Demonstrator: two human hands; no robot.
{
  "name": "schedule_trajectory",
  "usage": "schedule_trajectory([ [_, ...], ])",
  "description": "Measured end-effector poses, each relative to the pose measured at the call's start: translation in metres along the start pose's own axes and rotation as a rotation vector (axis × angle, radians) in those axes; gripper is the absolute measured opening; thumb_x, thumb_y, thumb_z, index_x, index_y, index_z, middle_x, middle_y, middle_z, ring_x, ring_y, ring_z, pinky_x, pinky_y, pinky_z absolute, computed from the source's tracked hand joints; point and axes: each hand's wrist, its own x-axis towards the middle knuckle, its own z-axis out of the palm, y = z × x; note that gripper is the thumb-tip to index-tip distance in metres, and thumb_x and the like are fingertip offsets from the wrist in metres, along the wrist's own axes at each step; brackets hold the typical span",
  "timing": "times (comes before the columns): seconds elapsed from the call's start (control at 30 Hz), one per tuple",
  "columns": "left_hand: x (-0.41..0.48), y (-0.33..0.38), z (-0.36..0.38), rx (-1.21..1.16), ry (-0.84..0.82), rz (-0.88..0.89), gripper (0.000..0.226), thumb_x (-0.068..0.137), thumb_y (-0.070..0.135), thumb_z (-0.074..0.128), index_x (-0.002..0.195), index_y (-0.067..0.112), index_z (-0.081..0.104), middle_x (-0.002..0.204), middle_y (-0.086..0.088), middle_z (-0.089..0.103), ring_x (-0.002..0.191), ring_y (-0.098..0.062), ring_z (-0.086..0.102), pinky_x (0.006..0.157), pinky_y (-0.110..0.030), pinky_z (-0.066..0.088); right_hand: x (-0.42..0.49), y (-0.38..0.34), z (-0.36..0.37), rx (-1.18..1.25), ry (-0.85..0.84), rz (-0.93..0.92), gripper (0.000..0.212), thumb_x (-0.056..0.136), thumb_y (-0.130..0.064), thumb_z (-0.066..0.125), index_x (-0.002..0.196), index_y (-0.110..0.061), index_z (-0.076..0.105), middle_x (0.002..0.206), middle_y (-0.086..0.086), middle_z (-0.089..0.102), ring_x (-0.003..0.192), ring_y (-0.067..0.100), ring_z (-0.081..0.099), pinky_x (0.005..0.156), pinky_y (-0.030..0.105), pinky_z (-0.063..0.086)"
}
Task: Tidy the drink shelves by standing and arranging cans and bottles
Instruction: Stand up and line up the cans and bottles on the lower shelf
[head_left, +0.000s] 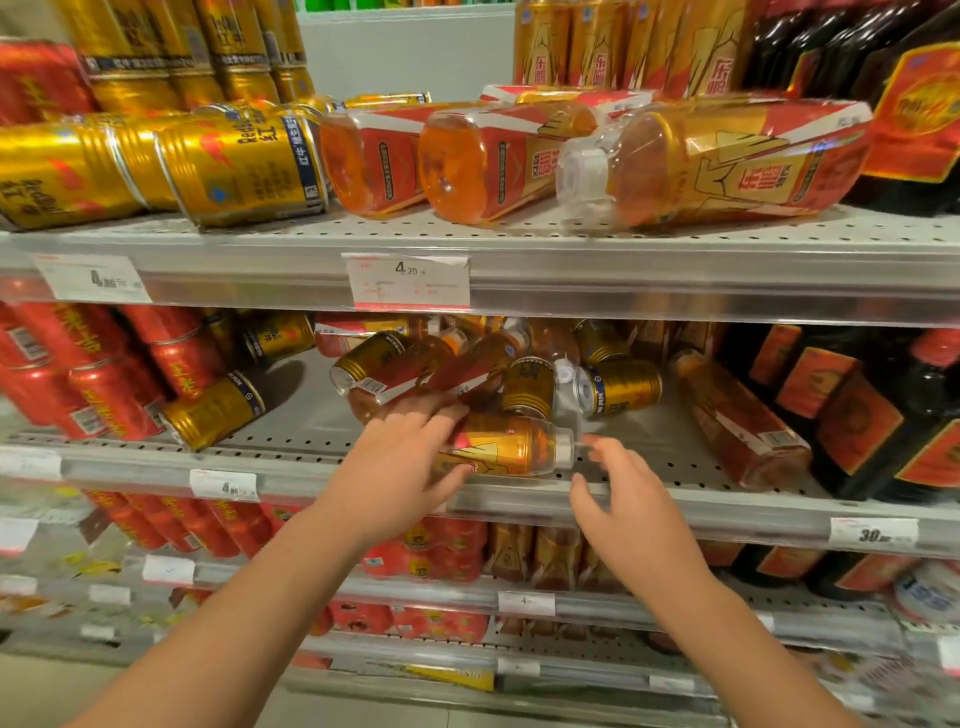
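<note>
An orange drink bottle (511, 446) with a red and gold label lies on its side at the front of the middle shelf (291, 431), its clear cap pointing right. My left hand (402, 465) grips its base end, fingers over the top and thumb underneath. My right hand (621, 499) hovers just right of the cap, fingers spread and holding nothing. Behind the bottle is a heap of fallen gold cans (618, 387) and more orange bottles (395, 374). One gold can (215, 410) lies alone to the left.
On the upper shelf (519, 234), gold cans (239, 166) and orange bottles (717, 161) lie toppled. Red cans (104, 374) fill the middle shelf's left. Dark bottles with red labels (852, 410) stand at the right. Another bottle (743, 421) lies beside them. Lower shelves hold packed drinks.
</note>
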Motion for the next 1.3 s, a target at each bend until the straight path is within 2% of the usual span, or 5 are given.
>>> schedule_trajectory([
  [0.33, 0.042, -0.004, -0.006, 0.097, -0.293, 0.089, 0.079, 0.092, 0.065, 0.053, 0.159, 0.032, 0.024, 0.164, 0.007, 0.029, 0.149, -0.020, 0.023, 0.123, -0.038, 0.015, 0.031, 0.010, -0.034, -0.180, 0.108, 0.019, 0.034, 0.096, -0.033, 0.054, 0.129, -0.025, 0.050, 0.100, -0.003, 0.055, 0.082, 0.016, 0.056, 0.059, 0.022, 0.043],
  [0.43, 0.044, -0.006, -0.005, 0.031, -0.303, 0.081, 0.076, 0.092, 0.064, 0.055, 0.157, 0.037, 0.027, 0.161, 0.011, 0.032, 0.147, -0.017, 0.022, 0.122, -0.037, 0.016, 0.065, 0.015, -0.051, -0.357, 0.077, -0.011, 0.057, 0.094, -0.029, 0.060, 0.147, -0.026, 0.039, 0.143, 0.007, 0.044, 0.127, 0.027, 0.045, 0.103, 0.038, 0.042],
  [0.5, 0.042, -0.008, -0.003, -0.014, -0.283, 0.077, 0.075, 0.091, 0.063, 0.058, 0.156, 0.039, 0.029, 0.160, 0.013, 0.033, 0.146, -0.015, 0.024, 0.121, -0.036, 0.021, 0.088, 0.019, -0.056, -0.472, 0.004, -0.014, 0.065, 0.094, -0.034, 0.061, 0.152, -0.026, 0.032, 0.153, 0.006, 0.035, 0.138, 0.029, 0.033, 0.112, 0.042, 0.033],
  [0.9, 0.033, 0.009, -0.002, -0.064, -0.172, 0.064, 0.076, 0.089, 0.065, 0.056, 0.155, 0.040, 0.029, 0.156, 0.015, 0.035, 0.137, -0.019, 0.045, 0.112, -0.036, 0.041, 0.127, 0.050, -0.051, -0.678, -0.059, -0.210, 0.076, 0.086, -0.047, 0.070, 0.149, -0.026, 0.033, 0.144, 0.008, 0.043, 0.129, 0.030, 0.042, 0.106, 0.042, 0.036],
  [1.3, 0.088, 0.108, 0.002, 0.017, -0.218, 0.030, 0.074, 0.088, 0.074, 0.049, 0.146, 0.029, 0.045, 0.141, 0.000, 0.050, 0.129, -0.024, 0.045, 0.110, -0.038, 0.035, 0.088, 0.042, -0.129, -0.419, 0.244, 0.037, 0.079, 0.080, -0.073, 0.061, 0.138, -0.021, 0.051, 0.135, 0.013, 0.058, 0.126, 0.035, 0.049, 0.104, 0.043, 0.040],
])
